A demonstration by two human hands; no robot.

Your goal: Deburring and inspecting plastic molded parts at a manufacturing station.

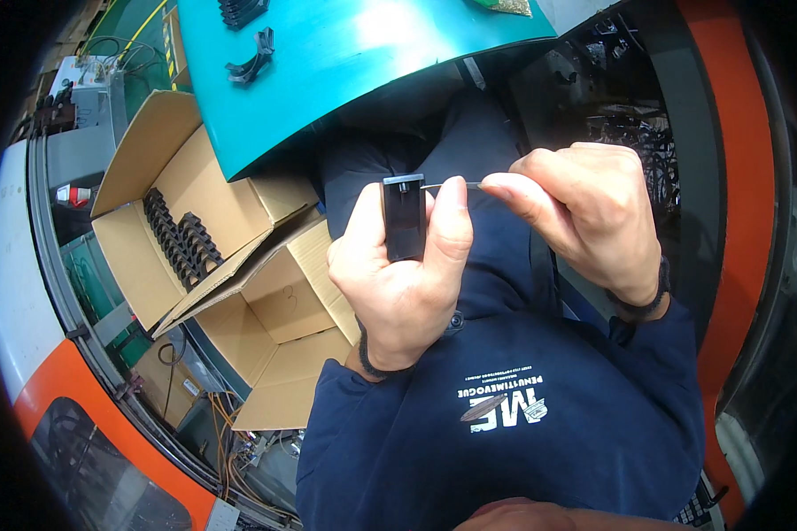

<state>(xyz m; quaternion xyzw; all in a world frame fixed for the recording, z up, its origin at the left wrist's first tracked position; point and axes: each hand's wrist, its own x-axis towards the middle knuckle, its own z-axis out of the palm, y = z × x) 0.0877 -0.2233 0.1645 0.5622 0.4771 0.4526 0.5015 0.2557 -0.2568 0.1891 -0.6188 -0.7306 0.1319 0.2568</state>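
My left hand (403,296) holds upright a small black rectangular case-like piece (405,221) with a grey top edge, pinched between thumb and fingers in front of my lap. To its right my right hand (589,212) is closed, with thumb and bent forefinger gripping a thin metal strip (469,185). The strip points left, and its tip meets or nearly touches the upper right side of the black piece, just above my left thumb. Whether it touches I cannot tell.
Ahead is a green tabletop (328,44) bearing a curved black part (254,58) and further black parts (242,11). On the left, an open cardboard box (221,168) holds rows of black parts (181,243); another open box (283,354) stands nearer. An orange machine frame (735,177) rises at right.
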